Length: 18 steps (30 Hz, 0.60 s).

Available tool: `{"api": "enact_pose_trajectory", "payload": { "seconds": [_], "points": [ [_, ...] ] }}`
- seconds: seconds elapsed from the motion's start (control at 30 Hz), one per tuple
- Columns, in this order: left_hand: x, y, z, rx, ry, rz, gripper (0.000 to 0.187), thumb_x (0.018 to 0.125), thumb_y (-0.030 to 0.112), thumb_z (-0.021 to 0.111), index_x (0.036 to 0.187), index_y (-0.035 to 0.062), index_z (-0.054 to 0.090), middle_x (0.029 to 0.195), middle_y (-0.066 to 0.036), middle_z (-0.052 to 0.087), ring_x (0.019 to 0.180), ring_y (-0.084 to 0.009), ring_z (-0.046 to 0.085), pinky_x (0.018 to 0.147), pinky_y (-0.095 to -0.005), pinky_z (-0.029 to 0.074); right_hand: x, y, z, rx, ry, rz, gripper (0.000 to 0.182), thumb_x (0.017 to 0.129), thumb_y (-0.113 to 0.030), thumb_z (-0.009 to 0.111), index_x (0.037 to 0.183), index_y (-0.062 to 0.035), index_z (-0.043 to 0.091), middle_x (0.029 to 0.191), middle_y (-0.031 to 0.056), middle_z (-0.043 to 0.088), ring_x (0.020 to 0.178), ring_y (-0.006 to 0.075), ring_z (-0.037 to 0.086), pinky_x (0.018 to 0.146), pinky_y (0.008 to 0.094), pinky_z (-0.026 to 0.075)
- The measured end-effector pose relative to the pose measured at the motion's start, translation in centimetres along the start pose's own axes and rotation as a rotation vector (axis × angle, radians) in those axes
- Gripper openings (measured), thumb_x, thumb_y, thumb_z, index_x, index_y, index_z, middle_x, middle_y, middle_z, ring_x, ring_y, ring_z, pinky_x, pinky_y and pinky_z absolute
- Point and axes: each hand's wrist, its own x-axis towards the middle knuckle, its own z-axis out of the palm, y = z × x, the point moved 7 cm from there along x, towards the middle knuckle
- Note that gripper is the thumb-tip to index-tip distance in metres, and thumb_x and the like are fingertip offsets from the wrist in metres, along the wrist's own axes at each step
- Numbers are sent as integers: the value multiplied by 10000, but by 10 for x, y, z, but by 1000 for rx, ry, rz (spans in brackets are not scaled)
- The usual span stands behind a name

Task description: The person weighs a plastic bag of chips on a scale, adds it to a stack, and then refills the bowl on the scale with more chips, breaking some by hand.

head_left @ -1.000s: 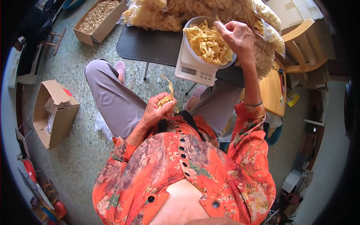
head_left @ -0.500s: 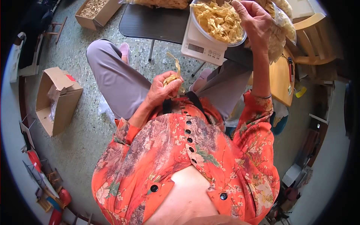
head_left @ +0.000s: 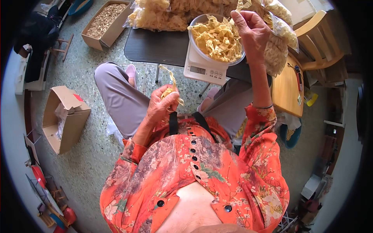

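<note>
My left hand [head_left: 162,101] is closed around a small bunch of dried yellow strips [head_left: 171,79], held in front of my lap with one long strip sticking up. Above the right rim of the round bowl [head_left: 192,38], my right hand [head_left: 253,34] pinches a pale dried strip [head_left: 243,4] between thumb and fingers. Curly dried yellow pieces [head_left: 217,39] fill the bowl. It sits on a white digital kitchen scale [head_left: 206,69] with a lit display, whose digits I cannot read surely.
The scale stands on a dark folding table [head_left: 155,46], with bulging clear bags [head_left: 159,17] of dried pieces behind. A wooden chair [head_left: 320,42] is at right. Cardboard boxes [head_left: 72,120] [head_left: 103,40] stand on the floor at left. A blue basin [head_left: 290,136] is low at right.
The view has shifted, showing more of the table's far side. My right hand now shows a strip raised in its fingertips by the bowl. My left hand still holds its bunch.
</note>
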Motion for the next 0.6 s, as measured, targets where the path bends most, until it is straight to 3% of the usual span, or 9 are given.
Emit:
{"api": "enact_pose_trajectory", "payload": {
  "seconds": [0.13, 0.2, 0.27, 0.3, 0.37, 0.43, 0.6],
  "points": [
    [25, 32, -5, 11, -29, 67, 210, 990, 250, 607, 988, 41, 595, 643, 24, 521, 481, -31, 416, 428, -192, 282, 3, 15, -2, 97, 38, -1, 168, 886, -159, 792, 933, -14, 722, 775, -43, 661, 698, 7, 559, 622, 157, 439],
    [40, 57, 5, 5, -139, 101, 242, 1000, 257, 602, 977, 18, 568, 698, -1, 521, 493, -34, 420, 420, -196, 294, 2, 15, -4, 123, 68, 7, 169, 884, -160, 794, 927, -14, 721, 766, -39, 658, 690, 9, 558, 617, 158, 439],
    [57, 75, 11, 100, -88, 188, 213, 1023, 243, 553, 973, 40, 594, 606, 33, 486, 460, -11, 369, 405, -192, 237, 3, 14, -6, 153, 97, 12, 169, 882, -160, 796, 921, -14, 719, 758, -35, 655, 683, 10, 557, 612, 159, 438],
    [65, 79, 11, 88, -138, 154, 248, 1023, 270, 574, 956, 31, 569, 749, -6, 524, 497, -11, 389, 408, -183, 278, 4, 16, -6, 159, 77, 28, 164, 889, -156, 787, 935, -13, 722, 769, -32, 661, 697, 14, 569, 630, 165, 451],
    [78, 88, 12, 117, -148, 173, 200, 1019, 230, 585, 972, 36, 572, 769, -14, 564, 518, -12, 439, 406, -165, 297, 3, 11, -4, 165, 61, 44, 160, 895, -152, 778, 949, -11, 724, 781, -28, 667, 712, 19, 581, 647, 171, 464],
    [87, 92, 15, 140, -128, 184, 178, 1017, 212, 591, 984, 38, 574, 782, -20, 585, 523, -13, 455, 407, -162, 309, 2, -5, -3, 225, 60, -18, 113, 942, -92, 693, 871, -22, 641, 709, 21, 656, 606, 69, 590, 568, 209, 472],
    [92, 98, 20, 80, -123, 224, 123, 1003, 179, 613, 1022, 62, 579, 822, -23, 634, 528, -12, 493, 409, -151, 343, 4, -7, -8, 277, 105, -5, 142, 948, -135, 703, 880, -35, 630, 696, 12, 655, 580, 49, 565, 523, 202, 432]
  ]
}}
